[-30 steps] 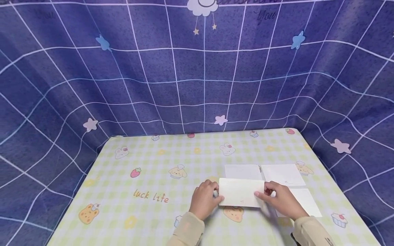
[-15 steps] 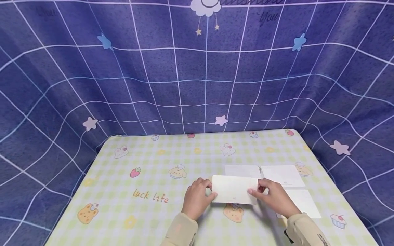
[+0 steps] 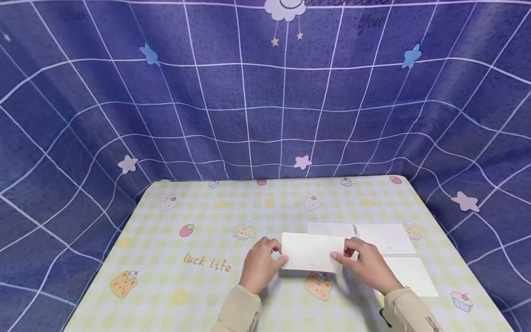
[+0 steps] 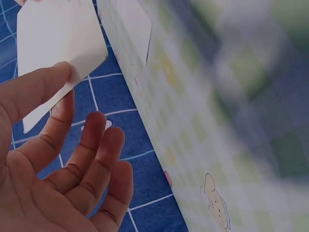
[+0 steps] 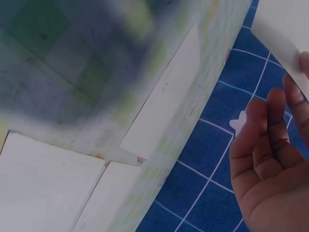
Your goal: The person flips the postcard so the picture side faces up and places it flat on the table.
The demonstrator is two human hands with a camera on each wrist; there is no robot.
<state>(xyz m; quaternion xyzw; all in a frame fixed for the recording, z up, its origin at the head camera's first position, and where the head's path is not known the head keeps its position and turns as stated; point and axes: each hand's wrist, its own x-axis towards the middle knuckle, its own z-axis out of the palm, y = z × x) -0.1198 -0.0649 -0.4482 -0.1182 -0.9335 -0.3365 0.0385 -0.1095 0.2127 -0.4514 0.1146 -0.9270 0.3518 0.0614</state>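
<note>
in the head view, the left hand (image 3: 260, 265) and right hand (image 3: 368, 266) pinch a white card (image 3: 309, 251) by opposite sides, above the patterned table (image 3: 207, 297); it has shifted left, so it sits farther from the white sheets (image 3: 386, 239). no container shows. left wrist: the edge pinch is plain. right wrist: the pinch is partly cut off.

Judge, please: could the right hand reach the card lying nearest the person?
Probably yes: nothing visible lies on that card, though the right hand would likely first release the held card.
</note>
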